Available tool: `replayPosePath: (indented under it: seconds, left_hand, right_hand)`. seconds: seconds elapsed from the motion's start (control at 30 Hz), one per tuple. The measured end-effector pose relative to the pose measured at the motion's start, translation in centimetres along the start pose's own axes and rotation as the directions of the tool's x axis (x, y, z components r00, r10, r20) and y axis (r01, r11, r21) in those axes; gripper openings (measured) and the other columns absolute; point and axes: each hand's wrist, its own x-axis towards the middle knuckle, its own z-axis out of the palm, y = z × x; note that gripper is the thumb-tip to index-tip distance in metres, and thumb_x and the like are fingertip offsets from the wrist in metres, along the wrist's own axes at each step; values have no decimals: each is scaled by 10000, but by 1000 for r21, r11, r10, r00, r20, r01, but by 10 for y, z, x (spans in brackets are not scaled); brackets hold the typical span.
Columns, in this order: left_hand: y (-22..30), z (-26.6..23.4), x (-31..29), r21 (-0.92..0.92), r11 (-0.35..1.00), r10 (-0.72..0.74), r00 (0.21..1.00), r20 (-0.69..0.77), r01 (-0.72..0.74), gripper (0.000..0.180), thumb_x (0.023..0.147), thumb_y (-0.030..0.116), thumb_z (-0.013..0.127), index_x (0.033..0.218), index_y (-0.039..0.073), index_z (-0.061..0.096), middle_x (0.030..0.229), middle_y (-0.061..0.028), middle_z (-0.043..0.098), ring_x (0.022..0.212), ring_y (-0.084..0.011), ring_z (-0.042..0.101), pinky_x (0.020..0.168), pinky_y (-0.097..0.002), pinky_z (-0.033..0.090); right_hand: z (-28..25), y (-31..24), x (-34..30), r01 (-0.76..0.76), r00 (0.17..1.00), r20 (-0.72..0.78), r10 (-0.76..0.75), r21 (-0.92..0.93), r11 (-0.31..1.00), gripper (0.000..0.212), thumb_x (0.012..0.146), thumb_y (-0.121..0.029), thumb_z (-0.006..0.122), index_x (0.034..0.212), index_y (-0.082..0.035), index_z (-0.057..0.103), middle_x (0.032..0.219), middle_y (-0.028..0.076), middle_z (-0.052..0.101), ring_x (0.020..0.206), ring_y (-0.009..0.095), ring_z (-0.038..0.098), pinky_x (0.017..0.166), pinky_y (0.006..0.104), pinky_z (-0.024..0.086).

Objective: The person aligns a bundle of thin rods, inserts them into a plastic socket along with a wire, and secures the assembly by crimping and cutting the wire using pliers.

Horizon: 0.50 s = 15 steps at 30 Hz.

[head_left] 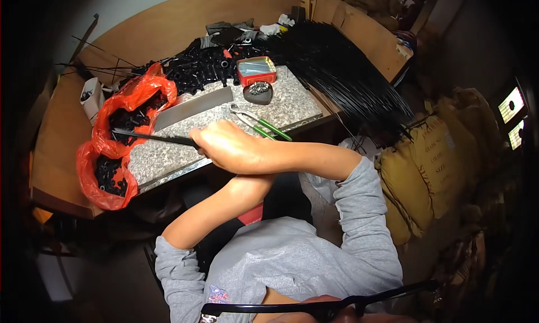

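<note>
My right hand (227,148) reaches across from the right, its fingers closed round a slim black rod (160,138) that points left. The rod's far end lies over a red plastic bag (101,126) holding small black parts. My left hand is hidden under my right wrist; only the left forearm (224,202) shows, crossing beneath. Just beyond my right hand, pliers with green handles (261,121) lie on a speckled stone slab (182,124). A flat grey metal bar (193,108) rests on the slab, left of the pliers.
A red tin of thin metal pins (256,71) and a dark dish of small shiny parts (258,92) stand at the slab's back. Black fittings (193,67) are heaped behind. Many long black rods (348,70) spread rightward, above yellow sacks (435,163). Another red bag (90,182) hangs at the front left.
</note>
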Motion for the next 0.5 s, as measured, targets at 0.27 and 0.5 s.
replayPosePath:
  seconds: [0.27, 0.5]
  left_hand:
    - [-36, -20, -74, -91, 995, -76, 877, -474, 37, 196, 633, 69, 578, 819, 16, 545, 709, -89, 498, 671, -229, 523, 612, -333, 432]
    - [-67, 22, -144, -205, 860, -510, 792, -335, 467, 124, 715, -33, 626, 820, 13, 580, 707, -93, 565, 629, -238, 545, 589, -315, 427]
  right_hand:
    - [-13, 37, -25, 31, 918, -222, 329, 866, 499, 113, 835, -71, 555, 883, 31, 555, 745, 85, 632, 701, 150, 623, 668, 275, 504]
    - [86, 77, -60, -61, 933, -90, 349, 916, 397, 119, 866, -67, 524, 932, 27, 555, 800, 97, 634, 779, 156, 611, 769, 288, 478]
